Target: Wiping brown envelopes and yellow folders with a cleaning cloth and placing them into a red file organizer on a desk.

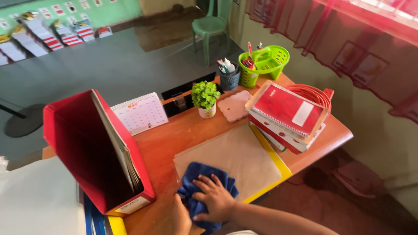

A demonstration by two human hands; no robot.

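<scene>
Item: blue cloth (204, 176), bunched on the near edge of the brown paper mat (237, 159), orange desk (174, 135). Right hand (216, 198) — fingers spread, pressing it flat; left hand (180, 215) pinches its near corner (partly cropped). Red file box (93, 150) just beside — best wiped clear of it, with even pressure.

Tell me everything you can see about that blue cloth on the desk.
The blue cloth is soft, dark-blue fabric, bunched into folds rather than spread flat. It lies at the near edge of the orange desk, partly over a tan sheet with a yellow border. The right hand presses flat on top of it; the left hand touches its near-left edge. A red file box stands to its left.
</scene>
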